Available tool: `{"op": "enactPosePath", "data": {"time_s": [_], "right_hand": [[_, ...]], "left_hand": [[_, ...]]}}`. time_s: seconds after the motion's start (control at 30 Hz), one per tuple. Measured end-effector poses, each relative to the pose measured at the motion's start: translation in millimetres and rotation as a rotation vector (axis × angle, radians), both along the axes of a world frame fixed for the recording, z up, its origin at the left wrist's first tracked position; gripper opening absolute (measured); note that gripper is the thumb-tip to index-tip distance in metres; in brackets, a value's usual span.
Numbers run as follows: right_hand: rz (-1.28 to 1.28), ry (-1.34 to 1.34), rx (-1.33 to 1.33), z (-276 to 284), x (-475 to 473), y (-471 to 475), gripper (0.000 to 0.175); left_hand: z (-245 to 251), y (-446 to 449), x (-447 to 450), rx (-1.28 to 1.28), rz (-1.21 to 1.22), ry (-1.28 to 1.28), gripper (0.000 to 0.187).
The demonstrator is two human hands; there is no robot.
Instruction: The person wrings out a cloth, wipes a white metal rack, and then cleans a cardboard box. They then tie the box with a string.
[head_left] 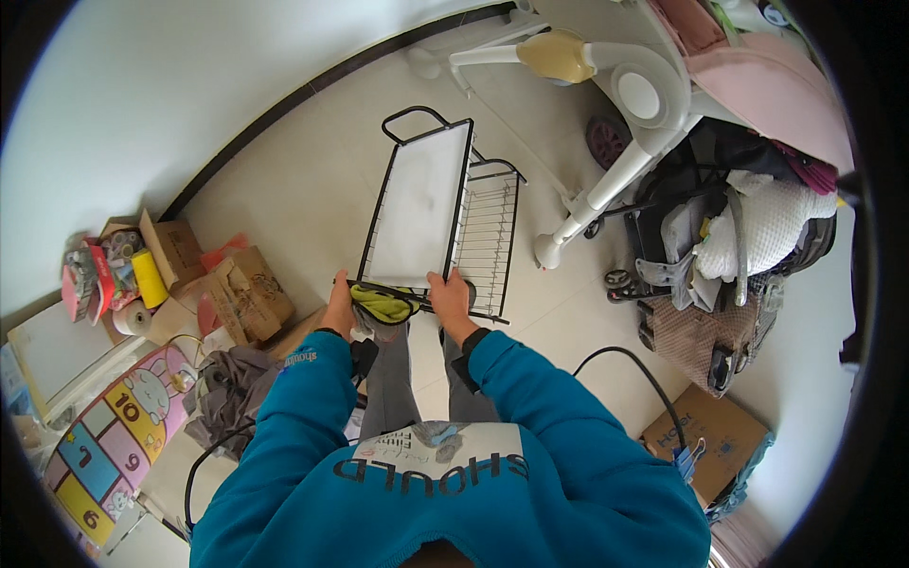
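Note:
In front of me stands a two-level black metal rack with wire sides. Its upper level carries a white flat panel, and a looped handle rises at the far end. My left hand grips the near left corner of the frame. My right hand holds the near right corner of the upper level, fingers partly hidden beneath. Between my hands a yellow-green cloth with a grey part is bunched at the near end. Whether my left fingers also pinch the cloth is hidden.
At right are a white swing-like frame, a folded stroller and a brown suitcase. Cardboard boxes, a yellow thread cone, a dark cloth heap and a numbered play mat lie left. A wall edges the far left.

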State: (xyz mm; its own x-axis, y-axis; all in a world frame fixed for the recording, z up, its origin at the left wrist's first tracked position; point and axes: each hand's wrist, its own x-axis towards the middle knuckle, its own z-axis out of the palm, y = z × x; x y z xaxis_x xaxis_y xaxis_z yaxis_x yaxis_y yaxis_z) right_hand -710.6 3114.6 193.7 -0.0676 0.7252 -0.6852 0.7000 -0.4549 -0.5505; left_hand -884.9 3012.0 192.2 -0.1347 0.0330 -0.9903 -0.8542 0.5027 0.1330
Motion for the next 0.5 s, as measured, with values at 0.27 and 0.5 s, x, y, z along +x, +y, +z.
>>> {"op": "enactPosePath", "data": {"time_s": [0.27, 0.5], "right_hand": [[0.079, -0.298, 0.159, -24, -18, -11, 0.051], [-0.028, -0.424, 0.141, -61, -38, -10, 0.049]], "left_hand": [[-141, -19, 5, 0.144, -0.102, 0.081, 0.067], [-213, 2, -1, -0.07, -0.454, 0.298, 0.071]]}}
